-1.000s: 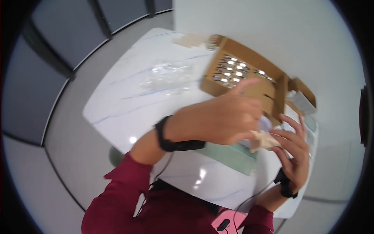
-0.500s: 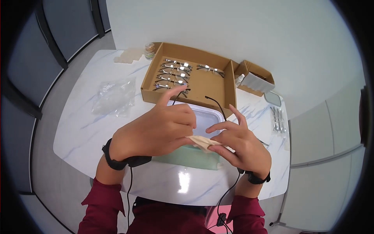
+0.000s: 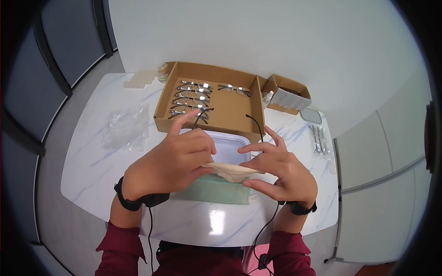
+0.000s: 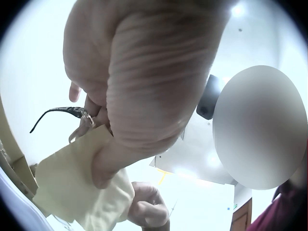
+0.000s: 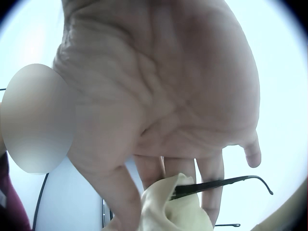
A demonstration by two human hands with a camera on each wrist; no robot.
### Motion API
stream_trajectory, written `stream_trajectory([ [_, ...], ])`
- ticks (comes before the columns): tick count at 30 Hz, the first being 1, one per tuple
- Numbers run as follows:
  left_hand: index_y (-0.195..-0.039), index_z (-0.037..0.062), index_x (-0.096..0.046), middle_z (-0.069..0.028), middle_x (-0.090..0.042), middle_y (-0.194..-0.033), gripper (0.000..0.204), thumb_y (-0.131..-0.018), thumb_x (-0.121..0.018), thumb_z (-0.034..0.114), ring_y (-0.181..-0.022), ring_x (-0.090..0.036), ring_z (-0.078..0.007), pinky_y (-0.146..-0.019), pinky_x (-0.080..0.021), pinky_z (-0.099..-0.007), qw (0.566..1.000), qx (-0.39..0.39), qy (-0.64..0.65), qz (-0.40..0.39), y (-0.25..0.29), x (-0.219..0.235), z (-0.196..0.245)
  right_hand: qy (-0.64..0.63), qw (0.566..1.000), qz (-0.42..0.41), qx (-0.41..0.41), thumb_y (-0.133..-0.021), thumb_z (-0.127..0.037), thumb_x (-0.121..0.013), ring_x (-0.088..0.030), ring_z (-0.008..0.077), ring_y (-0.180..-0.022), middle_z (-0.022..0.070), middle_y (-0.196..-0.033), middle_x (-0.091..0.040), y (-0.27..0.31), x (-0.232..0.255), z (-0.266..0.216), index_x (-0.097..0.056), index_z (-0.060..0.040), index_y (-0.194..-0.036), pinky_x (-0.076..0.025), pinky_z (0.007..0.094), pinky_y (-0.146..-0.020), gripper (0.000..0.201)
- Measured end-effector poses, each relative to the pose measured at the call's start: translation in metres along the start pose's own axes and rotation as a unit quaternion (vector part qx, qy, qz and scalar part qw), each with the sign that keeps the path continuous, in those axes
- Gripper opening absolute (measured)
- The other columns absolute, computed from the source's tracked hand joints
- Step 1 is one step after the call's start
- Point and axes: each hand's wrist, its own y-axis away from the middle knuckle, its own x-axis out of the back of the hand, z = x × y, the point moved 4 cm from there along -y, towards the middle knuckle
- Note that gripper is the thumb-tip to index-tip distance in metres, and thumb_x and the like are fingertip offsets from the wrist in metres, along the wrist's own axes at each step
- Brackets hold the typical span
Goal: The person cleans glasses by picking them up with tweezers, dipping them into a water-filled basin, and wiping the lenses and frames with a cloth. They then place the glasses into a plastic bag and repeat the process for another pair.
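Note:
A cream cloth stretches between the two hands above a lidless pale tub. My left hand pinches its left end, thumb on the cloth in the left wrist view. At the other end my right hand holds the cloth between thumb and fingers. Dark temple arms of a pair of glasses rise past the fingers: one arm by the right hand, another in the left wrist view. The lenses are hidden by cloth and hands.
Behind the tub, a cardboard tray holds several glasses. A small box, a bottle and wrapped items lie right. Plastic bags and a jar are left. A green mat lies in front.
The head view has swung rightward and settled, so the table sits further left in it. Between the hands, the cloth, bunched half a second ago, is now spread wider, and the right thumb has lowered.

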Motion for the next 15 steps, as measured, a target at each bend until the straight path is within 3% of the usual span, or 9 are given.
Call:
stream_trajectory([
  [7, -0.073, 0.0064, -0.061, 0.0004, -0.059, -0.079, 0.024, -0.064, -0.083, 0.003, -0.088, -0.065, -0.0164, -0.114, -0.030, -0.0605, 0.997, -0.011, -0.066, 0.036, -0.004, -0.005, 0.017, 0.127, 0.991, 0.029, 0.035, -0.083, -0.013, -0.073, -0.065, 0.0192, -0.101, 0.0042, -0.071, -0.066, -0.006, -0.027, -0.012, -0.066, -0.0019, -0.076, -0.027, 0.0638, -0.114, 0.014],
  [9, -0.073, 0.0063, -0.061, 0.0004, -0.060, -0.079, 0.025, -0.062, -0.083, 0.002, -0.087, -0.065, -0.0162, -0.113, -0.031, -0.0603, 0.997, -0.012, -0.067, 0.039, -0.005, -0.004, 0.017, 0.158, 0.987, 0.026, 0.024, -0.082, -0.010, -0.074, -0.067, 0.0207, -0.097, 0.0057, -0.092, -0.069, -0.006, -0.031, -0.012, -0.064, -0.0032, -0.079, -0.027, 0.0653, -0.113, 0.013],
  [15, -0.074, 0.0070, -0.063, 0.0008, -0.064, -0.082, 0.025, -0.060, -0.083, 0.001, -0.085, -0.065, -0.0158, -0.113, -0.028, -0.0628, 0.998, -0.014, -0.046, 0.041, -0.005, 0.008, 0.014, 0.094, 0.994, 0.032, 0.054, -0.083, -0.012, -0.074, -0.066, 0.0207, -0.100, 0.0057, -0.085, -0.068, -0.005, -0.016, -0.011, -0.067, -0.0035, -0.077, -0.026, 0.0641, -0.114, 0.012],
])
